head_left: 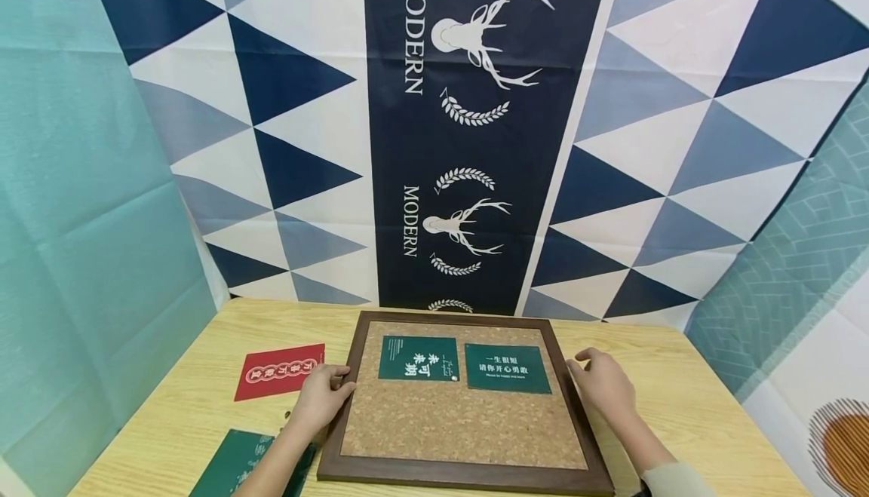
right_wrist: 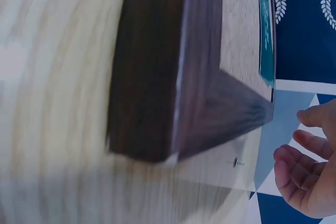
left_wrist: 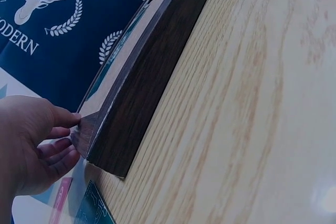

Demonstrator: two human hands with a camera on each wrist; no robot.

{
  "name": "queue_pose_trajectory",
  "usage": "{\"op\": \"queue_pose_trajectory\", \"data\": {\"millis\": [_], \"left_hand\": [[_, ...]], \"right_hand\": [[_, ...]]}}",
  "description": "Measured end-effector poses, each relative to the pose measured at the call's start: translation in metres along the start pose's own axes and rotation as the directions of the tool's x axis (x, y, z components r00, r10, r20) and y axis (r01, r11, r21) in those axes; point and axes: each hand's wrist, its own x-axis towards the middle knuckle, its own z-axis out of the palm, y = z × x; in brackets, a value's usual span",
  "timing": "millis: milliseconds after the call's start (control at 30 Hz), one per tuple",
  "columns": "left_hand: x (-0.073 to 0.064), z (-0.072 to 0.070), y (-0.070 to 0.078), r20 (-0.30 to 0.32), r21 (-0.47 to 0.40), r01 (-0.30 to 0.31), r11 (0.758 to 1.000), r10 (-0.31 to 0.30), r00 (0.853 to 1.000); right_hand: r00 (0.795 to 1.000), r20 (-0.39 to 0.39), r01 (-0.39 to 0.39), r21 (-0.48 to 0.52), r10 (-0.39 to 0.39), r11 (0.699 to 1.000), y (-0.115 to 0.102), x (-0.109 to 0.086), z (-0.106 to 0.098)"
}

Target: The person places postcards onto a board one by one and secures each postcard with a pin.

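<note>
A cork board (head_left: pixel 462 429) in a dark brown wooden frame lies on the table, with two green cards carrying white lettering on its upper half: a left card (head_left: pixel 419 358) and a right card (head_left: pixel 508 368). My left hand (head_left: pixel 324 400) holds the frame's left edge between thumb and fingers; in the left wrist view this hand (left_wrist: pixel 37 145) has its thumb against the rim. Beside the right edge is my right hand (head_left: pixel 606 385), its fingers loosely bent around nothing. The right wrist view shows that hand (right_wrist: pixel 312 158) slightly apart from the frame (right_wrist: pixel 152 77).
A red card (head_left: pixel 278 371) lies left of the board. Nearer, a green card (head_left: pixel 231 463) is partly covered by the left forearm. A small metal pin (right_wrist: pixel 237 162) shows beyond the frame in the right wrist view. Patterned cloth (head_left: pixel 305 142) hangs behind the wooden table (head_left: pixel 271 320).
</note>
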Motion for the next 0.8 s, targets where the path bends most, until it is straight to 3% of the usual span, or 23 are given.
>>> {"op": "queue_pose_trajectory", "data": {"millis": [800], "left_hand": [[0.001,0.001,0.000,-0.002,-0.005,0.000,1.000,0.000,1.000]], "right_hand": [[1.000,0.021,-0.006,-0.009,0.006,1.000,0.037,-0.008,-0.014]]}}
